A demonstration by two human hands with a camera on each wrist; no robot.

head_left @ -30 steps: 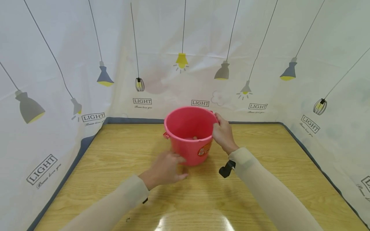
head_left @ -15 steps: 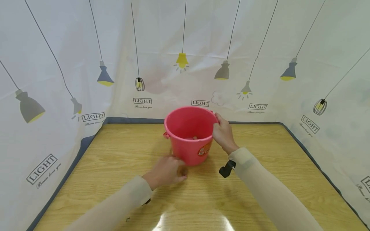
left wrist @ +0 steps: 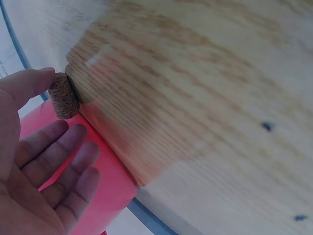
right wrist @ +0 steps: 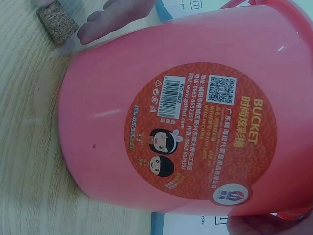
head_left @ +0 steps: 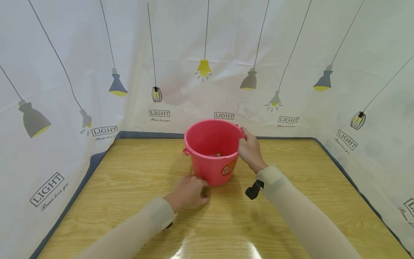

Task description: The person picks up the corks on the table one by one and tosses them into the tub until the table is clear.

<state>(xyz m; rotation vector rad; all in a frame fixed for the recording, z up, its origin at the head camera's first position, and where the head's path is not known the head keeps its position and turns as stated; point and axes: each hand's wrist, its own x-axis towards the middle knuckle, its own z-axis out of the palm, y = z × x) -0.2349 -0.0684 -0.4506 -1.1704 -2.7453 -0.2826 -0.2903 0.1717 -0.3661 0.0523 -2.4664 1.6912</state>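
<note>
A pink bucket with a round red label stands on the table toward the back. My right hand grips its rim on the right side. My left hand is low at the bucket's front left, beside its base. Between its thumb and index fingertip it holds a cork, which lies on its side at the tabletop; the other fingers are extended over the bucket's wall. The cork also shows at the top left of the right wrist view. Inside the bucket, a small tan piece partly shows.
The wood-grain table is bordered by hanging cloth printed with lamps on the back and both sides. Small dark marks are on the tabletop near the left hand. A black device is strapped at the right wrist.
The left hand's fingers have drawn in around the cork, and its wrist and forearm have shifted slightly right. The right hand and the bucket have stayed in place.
</note>
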